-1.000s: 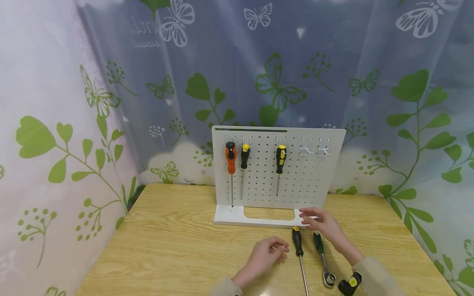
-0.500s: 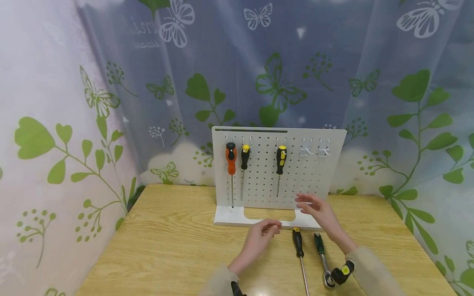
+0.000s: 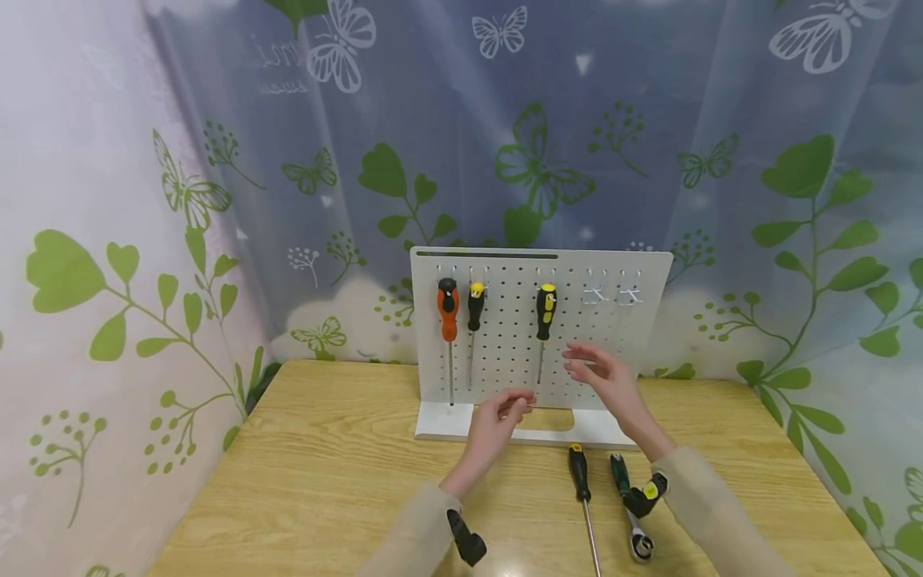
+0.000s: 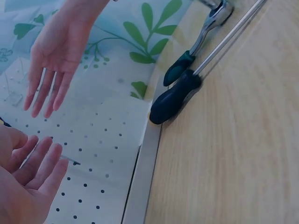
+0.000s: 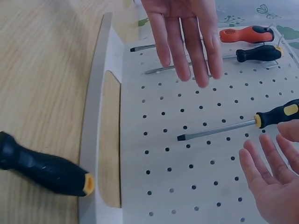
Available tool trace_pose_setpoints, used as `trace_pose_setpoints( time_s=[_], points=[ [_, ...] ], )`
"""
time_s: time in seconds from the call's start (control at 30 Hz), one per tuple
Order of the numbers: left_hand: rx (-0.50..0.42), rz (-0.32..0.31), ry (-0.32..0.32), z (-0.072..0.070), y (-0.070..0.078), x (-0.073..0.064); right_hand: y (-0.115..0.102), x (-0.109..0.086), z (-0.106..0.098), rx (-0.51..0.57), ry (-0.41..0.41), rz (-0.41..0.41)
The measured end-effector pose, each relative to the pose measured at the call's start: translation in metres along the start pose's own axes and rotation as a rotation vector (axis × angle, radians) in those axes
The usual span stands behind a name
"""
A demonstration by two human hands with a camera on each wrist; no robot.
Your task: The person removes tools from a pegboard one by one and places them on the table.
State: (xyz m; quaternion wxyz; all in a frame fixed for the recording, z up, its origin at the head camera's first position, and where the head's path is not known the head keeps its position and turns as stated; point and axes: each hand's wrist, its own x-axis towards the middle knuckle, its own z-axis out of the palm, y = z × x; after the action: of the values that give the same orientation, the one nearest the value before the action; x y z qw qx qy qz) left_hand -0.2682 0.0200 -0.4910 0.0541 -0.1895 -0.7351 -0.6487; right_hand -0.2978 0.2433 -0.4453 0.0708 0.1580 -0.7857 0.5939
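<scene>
My left hand (image 3: 493, 425) is in front of the white pegboard's (image 3: 497, 361) lower edge, fingers relaxed, holding nothing. My right hand (image 3: 611, 386) is raised before the board's right half, also holding nothing. Nearest it hangs a black-and-yellow screwdriver (image 3: 546, 312), its slotted tip showing in the right wrist view; the hand appears apart from it. Further left hang an orange-and-black screwdriver (image 3: 448, 311) and a smaller black one with a yellow cap (image 3: 476, 307). Below the hands, a long black-handled screwdriver (image 3: 579, 473) and a green-handled ratchet wrench (image 3: 619, 474) lie on the table.
Two wire hooks (image 3: 595, 293) on the board's upper right carry nothing. The board's white base (image 3: 447, 421) stands on the wooden table (image 3: 324, 465). A patterned curtain (image 3: 433, 120) hangs behind and at the sides. Wrist-worn cameras (image 3: 469, 541) stick out below each hand.
Both hands have risen from above the table towards the pegboard, moving forward and slightly left. The hung tools and the two on the table have stayed in place.
</scene>
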Motion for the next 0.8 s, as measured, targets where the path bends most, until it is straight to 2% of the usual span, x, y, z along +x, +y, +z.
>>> trace_pose_setpoints(
  time_s=[0.23,0.47,0.6,0.7,0.8],
  points=[
    [0.023,-0.002,0.008,0.001,-0.003,0.014,-0.008,0.013,0.006,-0.018,0.028,0.007],
    [0.045,-0.008,0.029,0.005,-0.008,0.034,-0.014,0.027,0.010,0.035,0.052,-0.027],
    [0.057,-0.033,0.038,0.007,-0.009,0.045,-0.018,0.035,0.012,0.063,0.072,-0.036],
    [0.074,-0.052,0.031,0.008,-0.010,0.050,-0.022,0.042,0.014,0.065,0.087,-0.040],
    [0.085,-0.042,0.013,0.008,-0.012,0.054,-0.025,0.047,0.015,0.042,0.101,-0.029]
  ],
)
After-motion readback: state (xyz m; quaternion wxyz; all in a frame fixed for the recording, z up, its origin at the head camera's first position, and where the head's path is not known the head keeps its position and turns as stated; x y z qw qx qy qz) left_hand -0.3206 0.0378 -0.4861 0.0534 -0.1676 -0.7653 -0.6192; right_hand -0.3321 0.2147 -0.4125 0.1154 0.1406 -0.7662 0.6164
